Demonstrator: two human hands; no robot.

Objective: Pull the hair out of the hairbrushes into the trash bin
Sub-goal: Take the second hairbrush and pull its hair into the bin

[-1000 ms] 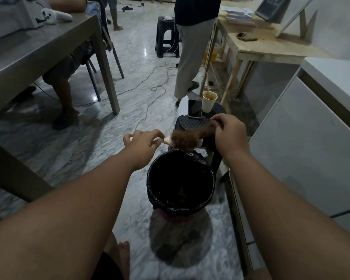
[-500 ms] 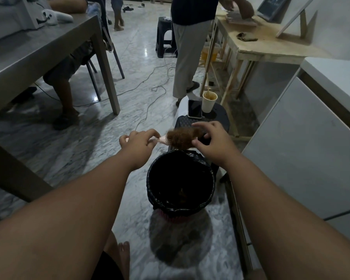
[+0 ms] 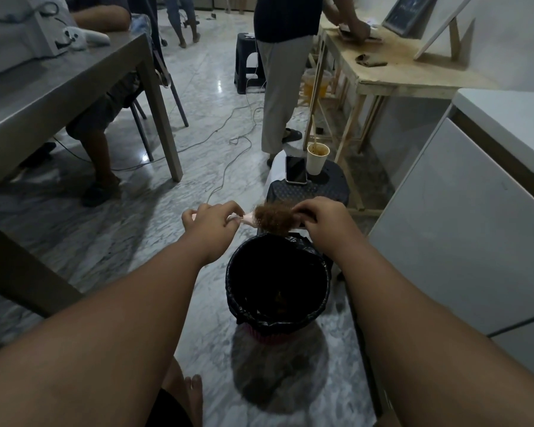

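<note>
A pale pink hairbrush (image 3: 248, 218) is held level just above the far rim of the trash bin (image 3: 238, 272), which is lined with a black bag. My left hand (image 3: 211, 220) grips the brush's handle. A thick clump of brown hair (image 3: 272, 218) covers the brush head. My right hand (image 3: 318, 215) pinches the right end of that clump with curled fingers. Some brown hair lies at the bottom of the bin.
Behind the bin stands a dark stool (image 3: 309, 189) with a phone (image 3: 296, 169) and a paper cup (image 3: 317, 158) on it. A white cabinet (image 3: 463, 217) runs along the right. A grey table (image 3: 74, 84) is at left, with a seated person; another person stands ahead. Cables cross the marble floor.
My right hand came back from the far right end of the stretched hair to the clump on the brush head. The brush and left hand stayed over the bin.
</note>
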